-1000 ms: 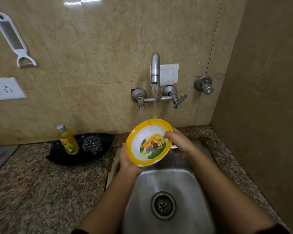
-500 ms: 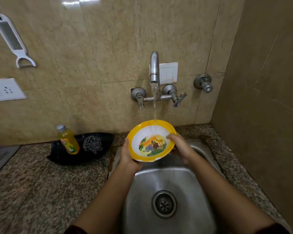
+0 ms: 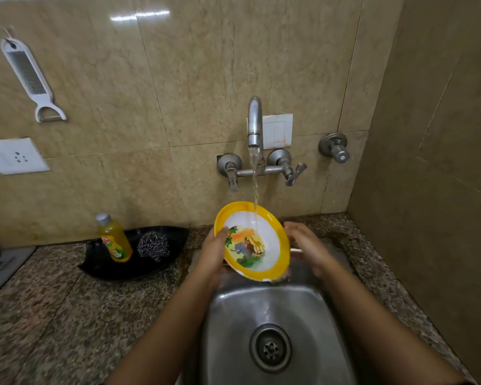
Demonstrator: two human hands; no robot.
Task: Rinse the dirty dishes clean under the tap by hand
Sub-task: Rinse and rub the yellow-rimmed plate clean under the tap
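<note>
Holding the yellow bowl [image 3: 252, 243] under running tap [image 3: 254, 123], left hand [image 3: 213, 252].

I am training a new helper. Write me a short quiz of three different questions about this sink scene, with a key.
1. True or false: the water from the tap lands inside the yellow-rimmed bowl.
2. Which hand has the bowl in its grip? A) left hand B) right hand C) both
3. Fill in: on the black tray beside the sink lie a steel scrubber and a yellow ______.

Key
1. True.
2. A; the right hand is open beside the rim, apparently not touching.
3. Bottle.
</note>
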